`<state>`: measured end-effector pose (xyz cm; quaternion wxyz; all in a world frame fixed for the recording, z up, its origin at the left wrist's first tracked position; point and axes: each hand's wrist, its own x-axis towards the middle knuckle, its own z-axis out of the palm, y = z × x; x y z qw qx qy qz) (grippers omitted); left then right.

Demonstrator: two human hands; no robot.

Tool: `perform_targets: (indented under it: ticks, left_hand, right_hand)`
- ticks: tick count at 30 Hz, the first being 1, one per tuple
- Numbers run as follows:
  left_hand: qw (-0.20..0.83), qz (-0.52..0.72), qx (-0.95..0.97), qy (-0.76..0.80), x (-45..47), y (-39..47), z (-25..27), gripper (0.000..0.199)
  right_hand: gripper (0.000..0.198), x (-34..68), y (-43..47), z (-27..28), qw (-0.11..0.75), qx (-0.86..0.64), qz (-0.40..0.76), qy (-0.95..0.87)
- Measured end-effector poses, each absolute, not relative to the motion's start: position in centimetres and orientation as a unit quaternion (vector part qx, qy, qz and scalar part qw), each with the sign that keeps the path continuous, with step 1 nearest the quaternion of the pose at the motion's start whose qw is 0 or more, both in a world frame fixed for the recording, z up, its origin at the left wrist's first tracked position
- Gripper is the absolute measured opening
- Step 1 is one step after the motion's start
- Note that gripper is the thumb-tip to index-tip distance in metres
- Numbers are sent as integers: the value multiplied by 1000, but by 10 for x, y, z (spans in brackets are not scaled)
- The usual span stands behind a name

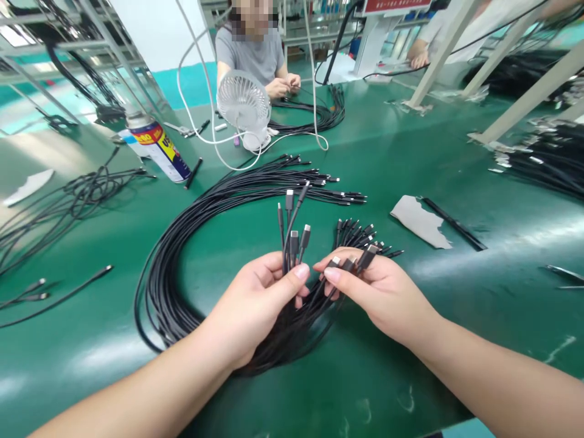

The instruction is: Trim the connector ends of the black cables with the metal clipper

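My left hand (pixel 269 292) is closed around several black USB cables (pixel 294 243), their plugs pointing up above the thumb. Facing it, my right hand (pixel 369 277) pinches a few more cable ends (pixel 366 258) between thumb and fingers, the metal tips showing. The two hands nearly meet at the fingertips. Below and behind them a thick bundle of black cables (pixel 171 243) curves in a C on the green table. One end of the bundle fans out just beyond my right hand, and the other end lies farther back.
A spray can (pixel 157 146) and a small white fan (pixel 244 100) stand at the back left. Loose cables (pixel 86 188) lie at left. To the right are a torn paper piece (pixel 420 220), a black strip (pixel 454 224) and tweezers (pixel 566 274). A co-worker (pixel 250 48) sits opposite.
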<state>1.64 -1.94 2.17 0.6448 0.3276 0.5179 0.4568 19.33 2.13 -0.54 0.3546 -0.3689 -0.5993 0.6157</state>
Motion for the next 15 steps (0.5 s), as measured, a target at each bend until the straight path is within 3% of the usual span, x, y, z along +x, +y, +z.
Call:
perform_targets:
  ticks: [7,15]
  left_hand:
    - [703,434,345,444,17,-26,-1,34]
    - [737,433,341,392,7,-22,-15,34]
  right_hand:
    - [34,186,18,-14,272,-323,707,-566]
    - [46,185,21,-17,247,-324,733,-545]
